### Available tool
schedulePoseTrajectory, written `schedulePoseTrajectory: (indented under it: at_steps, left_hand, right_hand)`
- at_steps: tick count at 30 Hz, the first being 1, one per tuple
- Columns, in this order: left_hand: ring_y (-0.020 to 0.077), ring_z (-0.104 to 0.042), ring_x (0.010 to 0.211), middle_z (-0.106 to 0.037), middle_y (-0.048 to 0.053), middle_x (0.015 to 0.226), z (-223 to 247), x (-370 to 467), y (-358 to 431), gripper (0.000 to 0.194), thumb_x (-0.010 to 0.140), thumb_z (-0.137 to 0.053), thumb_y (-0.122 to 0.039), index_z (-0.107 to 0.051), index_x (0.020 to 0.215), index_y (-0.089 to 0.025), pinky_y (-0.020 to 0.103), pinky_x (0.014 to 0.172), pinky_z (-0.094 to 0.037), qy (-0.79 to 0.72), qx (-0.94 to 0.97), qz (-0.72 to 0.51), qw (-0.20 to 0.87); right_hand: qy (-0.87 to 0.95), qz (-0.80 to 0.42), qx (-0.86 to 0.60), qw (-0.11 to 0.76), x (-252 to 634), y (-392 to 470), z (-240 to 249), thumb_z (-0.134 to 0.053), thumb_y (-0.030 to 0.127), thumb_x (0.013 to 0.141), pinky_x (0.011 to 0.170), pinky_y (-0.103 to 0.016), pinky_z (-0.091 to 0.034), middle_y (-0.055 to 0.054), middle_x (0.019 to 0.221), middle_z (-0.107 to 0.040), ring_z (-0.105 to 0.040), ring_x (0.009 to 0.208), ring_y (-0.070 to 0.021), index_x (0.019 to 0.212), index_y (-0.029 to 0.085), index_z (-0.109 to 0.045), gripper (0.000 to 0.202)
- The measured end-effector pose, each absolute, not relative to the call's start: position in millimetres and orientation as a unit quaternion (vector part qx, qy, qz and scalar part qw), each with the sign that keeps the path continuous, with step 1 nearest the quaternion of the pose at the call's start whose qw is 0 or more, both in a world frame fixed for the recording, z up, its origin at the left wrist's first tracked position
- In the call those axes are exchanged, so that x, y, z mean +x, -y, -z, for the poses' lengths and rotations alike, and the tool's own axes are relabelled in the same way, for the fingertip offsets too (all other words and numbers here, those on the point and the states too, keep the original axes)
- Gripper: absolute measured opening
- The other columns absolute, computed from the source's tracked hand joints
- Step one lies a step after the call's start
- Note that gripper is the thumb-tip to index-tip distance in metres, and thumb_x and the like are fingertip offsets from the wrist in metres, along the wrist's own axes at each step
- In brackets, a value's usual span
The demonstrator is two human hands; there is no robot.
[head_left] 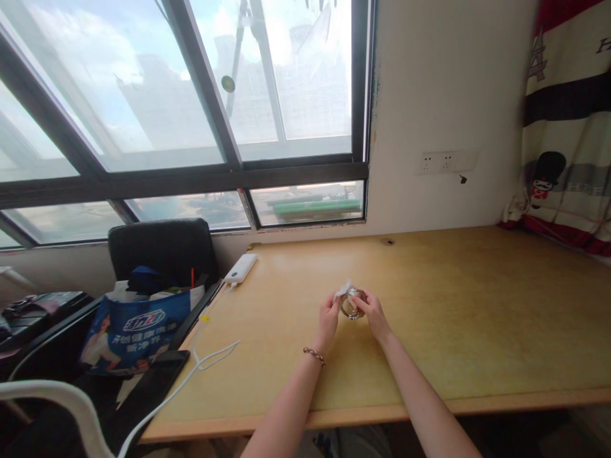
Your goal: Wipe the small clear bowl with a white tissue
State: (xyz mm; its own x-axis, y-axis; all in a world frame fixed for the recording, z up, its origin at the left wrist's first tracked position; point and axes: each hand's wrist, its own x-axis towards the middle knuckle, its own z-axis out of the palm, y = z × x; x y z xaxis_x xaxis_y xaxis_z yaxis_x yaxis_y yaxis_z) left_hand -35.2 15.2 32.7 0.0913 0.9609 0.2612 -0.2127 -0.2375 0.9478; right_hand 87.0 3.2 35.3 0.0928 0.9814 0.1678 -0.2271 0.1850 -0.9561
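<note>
A small, round, brownish see-through glass bowl (352,313) is held between my two hands above the middle of the table. My left hand (327,319) grips its left side, the fingers closed. On the right, my right hand (375,313) has its fingers around the bowl and its thumb reaching over the rim. A crumpled white tissue (345,288) lies across the far rim, between the fingers of both hands. How much of it each hand pinches is hard to make out. The far fingers are partly hidden behind the glass.
The wooden table (477,305) stretches far to the right. A white power bank (241,268) with a white cable (195,362) lies along its left edge. Left of it, a blue bag (138,331) sits on a black chair (162,249). Windows and wall sockets (436,162) are behind.
</note>
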Motion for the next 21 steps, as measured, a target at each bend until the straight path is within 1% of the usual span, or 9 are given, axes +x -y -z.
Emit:
schedulePoseTrajectory:
  at_steps: [3,5,8,10,13,15,18,21]
  left_hand:
    - [0.0203,-0.05,0.102,-0.057,0.007,0.109,-34,-36,-14,0.032,0.077,-0.047,-0.033,-0.058,0.102,-0.016,0.036,0.091,-0.035,-0.33,0.569,-0.571,0.491]
    - [0.0203,-0.047,0.107,-0.054,0.007,0.113,-34,-36,-13,0.031,0.078,-0.046,-0.031,-0.057,0.104,-0.017,0.038,0.094,-0.032,-0.321,0.596,-0.566,0.471]
    - [0.0203,-0.041,0.112,-0.053,0.006,0.114,-37,-38,-11,0.029,0.079,-0.045,-0.029,-0.059,0.102,-0.018,0.04,0.098,-0.027,-0.305,0.646,-0.555,0.426]
    - [0.0201,-0.039,0.114,-0.053,0.006,0.114,-39,-38,-10,0.028,0.079,-0.045,-0.028,-0.059,0.101,-0.018,0.04,0.099,-0.026,-0.296,0.676,-0.55,0.391]
    - [0.0195,-0.039,0.114,-0.052,0.007,0.115,-41,-40,-10,0.028,0.081,-0.042,-0.026,-0.058,0.103,-0.019,0.04,0.099,-0.026,-0.298,0.7,-0.543,0.355]
    - [0.0192,-0.04,0.113,-0.052,0.007,0.115,-41,-41,-11,0.029,0.082,-0.04,-0.025,-0.057,0.104,-0.019,0.041,0.098,-0.028,-0.303,0.708,-0.538,0.343]
    - [0.0195,-0.04,0.113,-0.053,0.007,0.113,-40,-43,-11,0.029,0.083,-0.037,-0.025,-0.057,0.103,-0.018,0.042,0.097,-0.03,-0.305,0.728,-0.526,0.316]
    - [0.0199,-0.037,0.116,-0.054,0.007,0.112,-40,-42,-9,0.027,0.082,-0.039,-0.023,-0.058,0.102,-0.019,0.043,0.097,-0.03,-0.287,0.778,-0.494,0.263]
  right_hand:
    - [0.463,-0.481,-0.425,0.611,86,-7,-29,-0.065,0.034,0.059,0.046,-0.019,-0.034,0.002,0.061,-0.055,-0.045,0.052,-0.0088,0.084,0.014,-0.058,0.033]
    - [0.46,-0.482,-0.429,0.611,84,-9,-25,-0.068,0.033,0.056,0.045,-0.019,-0.032,0.003,0.059,-0.054,-0.043,0.051,-0.0082,0.084,0.014,-0.057,0.035]
    - [0.431,-0.514,-0.397,0.627,80,-10,-21,-0.069,0.031,0.056,0.051,-0.02,-0.037,0.0,0.071,-0.059,-0.048,0.06,-0.0099,0.088,0.016,-0.056,0.038]
    - [0.397,-0.556,-0.362,0.634,77,-10,-22,-0.067,0.033,0.059,0.056,-0.021,-0.039,-0.002,0.079,-0.061,-0.051,0.065,-0.0112,0.089,0.016,-0.055,0.036]
    - [0.343,-0.636,-0.291,0.627,76,-8,-26,-0.055,0.042,0.069,0.061,-0.023,-0.04,-0.004,0.083,-0.062,-0.053,0.069,-0.0129,0.088,0.015,-0.057,0.033]
    - [0.323,-0.68,-0.242,0.612,76,-7,-30,-0.045,0.047,0.075,0.064,-0.025,-0.041,-0.005,0.084,-0.062,-0.054,0.073,-0.0143,0.089,0.015,-0.058,0.037]
    - [0.311,-0.707,-0.206,0.6,77,-5,-34,-0.035,0.052,0.078,0.067,-0.027,-0.042,-0.005,0.081,-0.063,-0.055,0.074,-0.0155,0.09,0.014,-0.057,0.045]
    - [0.296,-0.718,-0.187,0.601,76,-2,-37,-0.029,0.056,0.078,0.071,-0.03,-0.042,-0.006,0.079,-0.063,-0.056,0.077,-0.0168,0.092,0.014,-0.056,0.052]
